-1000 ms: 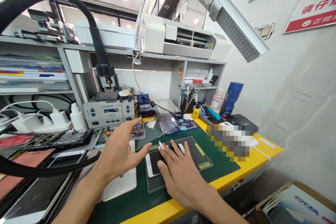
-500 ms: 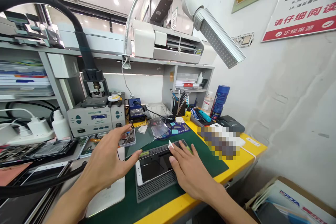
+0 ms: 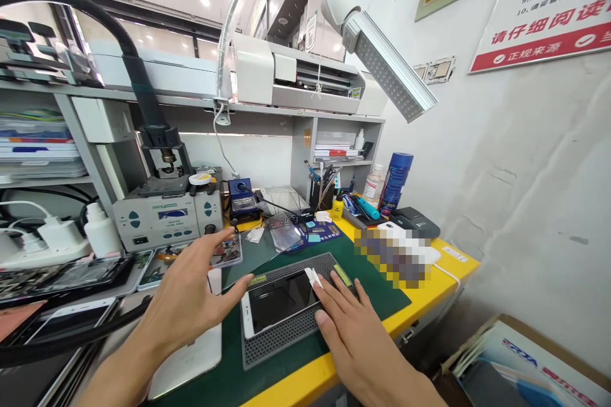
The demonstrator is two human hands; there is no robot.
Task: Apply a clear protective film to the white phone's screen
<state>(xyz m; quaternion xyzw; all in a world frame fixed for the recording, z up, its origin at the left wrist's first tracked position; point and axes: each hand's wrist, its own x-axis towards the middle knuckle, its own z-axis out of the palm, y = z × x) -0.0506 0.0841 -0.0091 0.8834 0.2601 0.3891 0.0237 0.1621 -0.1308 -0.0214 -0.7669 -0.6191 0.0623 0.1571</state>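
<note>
A white-framed smartphone (image 3: 279,302) lies screen up on a grey perforated pad (image 3: 267,353), which rests on a dark green mat (image 3: 382,292). My right hand (image 3: 356,327) lies over the phone's right end, fingers stretched, with a small white tissue (image 3: 312,277) caught at the fingertips against the screen. That end of the phone is hidden beneath the fingers. My left hand (image 3: 193,286) is open and holds nothing. Its thumb points toward the phone's upper left corner, and the forefinger is raised above the bench.
Left of the pad lies a white tablet-like panel (image 3: 191,362), partly under my left forearm. A hot-air station (image 3: 167,219) and a soldering iron unit (image 3: 243,197) stand behind. A black cable (image 3: 95,334) crosses at left. Bottles and a pen holder (image 3: 322,194) stand at the back right.
My right hand has slid toward the near right side of the phone, taking the tissue along and uncovering more screen. My left hand keeps its pose. The view has shifted slightly.
</note>
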